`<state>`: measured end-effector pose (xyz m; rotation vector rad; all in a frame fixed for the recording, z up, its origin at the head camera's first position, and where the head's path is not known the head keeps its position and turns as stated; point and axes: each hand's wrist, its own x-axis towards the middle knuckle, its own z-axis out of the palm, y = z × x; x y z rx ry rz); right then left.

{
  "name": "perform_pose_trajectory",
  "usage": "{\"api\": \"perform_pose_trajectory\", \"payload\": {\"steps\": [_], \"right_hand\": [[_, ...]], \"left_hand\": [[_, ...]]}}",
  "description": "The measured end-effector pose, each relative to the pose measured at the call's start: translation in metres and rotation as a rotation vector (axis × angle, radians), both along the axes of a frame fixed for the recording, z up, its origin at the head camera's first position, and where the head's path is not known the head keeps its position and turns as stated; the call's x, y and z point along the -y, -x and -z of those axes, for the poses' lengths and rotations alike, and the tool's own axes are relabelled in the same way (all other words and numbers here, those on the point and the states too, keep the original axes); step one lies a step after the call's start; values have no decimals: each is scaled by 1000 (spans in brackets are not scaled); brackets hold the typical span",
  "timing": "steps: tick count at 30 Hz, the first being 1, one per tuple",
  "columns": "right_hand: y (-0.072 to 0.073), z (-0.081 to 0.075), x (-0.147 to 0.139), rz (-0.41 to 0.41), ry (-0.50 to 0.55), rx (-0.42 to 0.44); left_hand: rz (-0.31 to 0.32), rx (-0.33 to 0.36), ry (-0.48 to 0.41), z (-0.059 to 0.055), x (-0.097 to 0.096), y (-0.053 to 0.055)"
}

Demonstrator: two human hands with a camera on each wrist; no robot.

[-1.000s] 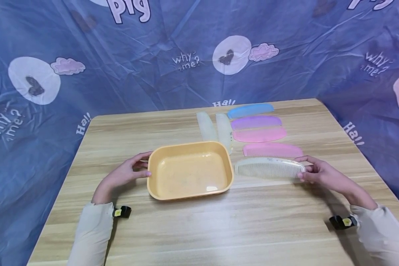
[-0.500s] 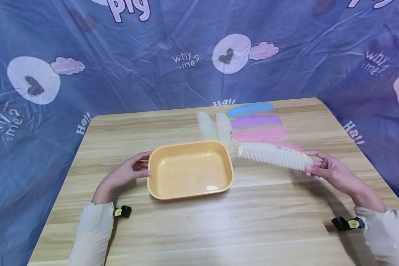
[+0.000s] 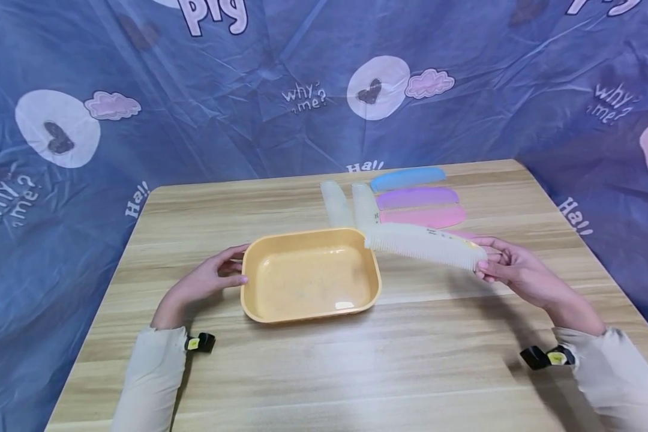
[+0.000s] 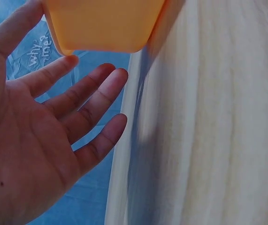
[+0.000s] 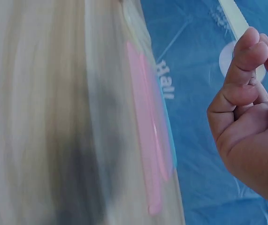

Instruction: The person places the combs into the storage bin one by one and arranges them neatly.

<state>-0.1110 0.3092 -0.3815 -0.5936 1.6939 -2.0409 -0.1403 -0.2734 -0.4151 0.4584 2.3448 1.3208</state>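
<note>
Only the left wrist view shows, lower left, the spread left hand (image 4: pixel 47 124) palm-on; the right hand (image 3: pixel 510 270) pinches a pale comb (image 3: pixel 423 243).

Your right hand (image 5: pixel 248 126) pinches a pale comb (image 5: pixel 234 18), blue cloth (image 5: pixel 197 154) behind it; pink combs (image 5: pixel 145 140) lie on the wooden table (image 5: pixel 30 112) near its edge, beside a dark shadow (image 5: pixel 89 159).

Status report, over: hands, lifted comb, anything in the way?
Right hand pinching whitish curved plastic comb, raised. Left hand touching yellow rectangular plastic tray. No obstruction seen.
</note>
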Motion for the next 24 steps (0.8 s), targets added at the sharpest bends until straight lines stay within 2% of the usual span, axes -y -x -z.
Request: {"api": "perform_pose_trajectory", "payload": {"steps": [5, 8, 12, 18, 24], "right_hand": [[6, -5, 20, -20, -29, 1], [10, -6, 33, -29, -80, -8], [15, -5, 51, -26, -193, -21], [20, -5, 77, -23, -347, 11], [24, -2, 98, -74, -386, 36]], "left_hand": [[11, 5, -24, 0, -3, 0], [12, 3, -28, -1, -3, 0], [10, 5, -28, -1, -3, 0], [9, 19, -19, -3, -2, 0], [25, 31, -29, -3, 1, -1]]}}
